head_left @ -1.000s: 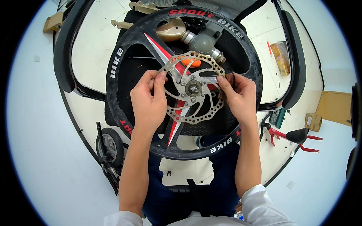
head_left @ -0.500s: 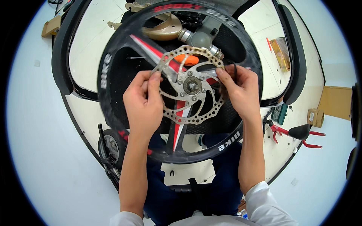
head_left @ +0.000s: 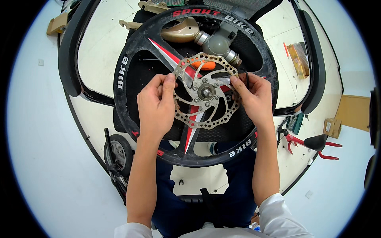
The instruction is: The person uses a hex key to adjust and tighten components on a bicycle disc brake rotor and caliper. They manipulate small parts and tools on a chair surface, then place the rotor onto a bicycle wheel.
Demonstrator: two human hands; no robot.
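A black bicycle wheel (head_left: 142,33) with red-and-white spokes lies face up over a black chair seat in front of me. Bolted round its hub (head_left: 206,92) is a silver brake disc (head_left: 198,94), perforated along the edge and somewhat rusty. My left hand (head_left: 156,105) is closed at the disc's left edge, thumb on top and the other fingers curled partly out of sight. At the right edge my right hand (head_left: 256,97) pinches the disc, its thumb near the rim holes. A thin dark loop shows by the right fingers.
Beneath the wheel lie an orange-handled tool (head_left: 204,65), a beige curved part (head_left: 182,31) and a grey rounded part (head_left: 217,44). Chair armrests (head_left: 70,51) stand on both sides. On the floor are a small wheel (head_left: 121,150), a red frame (head_left: 293,141) and a cardboard box (head_left: 332,127).
The wheel has moved slightly away from me and to the right, and its blurred rim is now sharp. Both hands have stayed at the brake disc's edges.
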